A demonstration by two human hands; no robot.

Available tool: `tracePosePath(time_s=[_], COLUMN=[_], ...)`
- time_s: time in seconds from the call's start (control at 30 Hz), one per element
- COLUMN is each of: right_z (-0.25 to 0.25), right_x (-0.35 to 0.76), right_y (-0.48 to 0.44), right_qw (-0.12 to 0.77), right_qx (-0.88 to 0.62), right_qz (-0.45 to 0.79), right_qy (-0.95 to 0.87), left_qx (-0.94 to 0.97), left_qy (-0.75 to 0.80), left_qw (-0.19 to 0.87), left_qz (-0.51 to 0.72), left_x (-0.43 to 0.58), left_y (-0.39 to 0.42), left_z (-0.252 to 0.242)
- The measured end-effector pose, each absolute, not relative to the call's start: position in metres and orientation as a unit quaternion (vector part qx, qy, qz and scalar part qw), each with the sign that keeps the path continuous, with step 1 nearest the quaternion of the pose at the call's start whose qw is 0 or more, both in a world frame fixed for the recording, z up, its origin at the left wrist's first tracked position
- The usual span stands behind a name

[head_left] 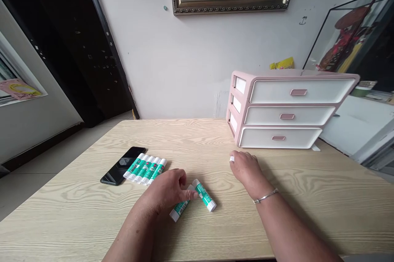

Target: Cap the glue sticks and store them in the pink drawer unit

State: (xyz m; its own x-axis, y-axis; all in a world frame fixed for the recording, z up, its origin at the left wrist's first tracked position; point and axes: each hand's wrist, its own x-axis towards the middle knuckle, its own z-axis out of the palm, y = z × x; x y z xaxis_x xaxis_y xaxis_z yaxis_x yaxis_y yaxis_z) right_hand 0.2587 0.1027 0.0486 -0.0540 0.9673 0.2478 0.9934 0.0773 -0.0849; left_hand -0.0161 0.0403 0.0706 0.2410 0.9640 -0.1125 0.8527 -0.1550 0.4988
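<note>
My left hand is over the table with its thumb stretched out and apart from the curled fingers. Under the thumb lies a green-and-white glue stick, partly covered; the thumb tip reaches a second glue stick lying slantwise beside it. Neither appears gripped. My right hand is closed near the drawer unit, and a white end like a glue stick's cap pokes out by its thumb side; the rest is hidden. Left of my left hand, several glue sticks lie side by side in a row.
A black phone lies at the left, partly under the row. The pink-and-white drawer unit stands at the back right of the wooden table, its three drawers closed. A framed picture hangs on the wall behind.
</note>
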Motion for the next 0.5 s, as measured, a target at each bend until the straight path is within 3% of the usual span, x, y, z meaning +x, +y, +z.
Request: tracePosePath(time_s=[0.17,0.33,0.5], right_z=[0.053,0.048,0.045], right_x=[0.245,0.223,0.211], right_y=[0.098,0.092,0.087], right_qw=[0.249,0.419,0.472], right_qx=[-0.623,-0.518,-0.447], right_qz=[0.010,0.220,0.377], right_qy=[-0.742,-0.713,-0.659], left_qx=[0.760,0.759,0.740], left_qy=[0.604,0.607,0.590], left_qw=[0.220,0.213,0.240], left_qz=[0.093,0.100,0.215], left_x=[-0.021,-0.025,-0.032], left_y=[0.036,0.040,0.047], left_z=[0.067,0.067,0.070])
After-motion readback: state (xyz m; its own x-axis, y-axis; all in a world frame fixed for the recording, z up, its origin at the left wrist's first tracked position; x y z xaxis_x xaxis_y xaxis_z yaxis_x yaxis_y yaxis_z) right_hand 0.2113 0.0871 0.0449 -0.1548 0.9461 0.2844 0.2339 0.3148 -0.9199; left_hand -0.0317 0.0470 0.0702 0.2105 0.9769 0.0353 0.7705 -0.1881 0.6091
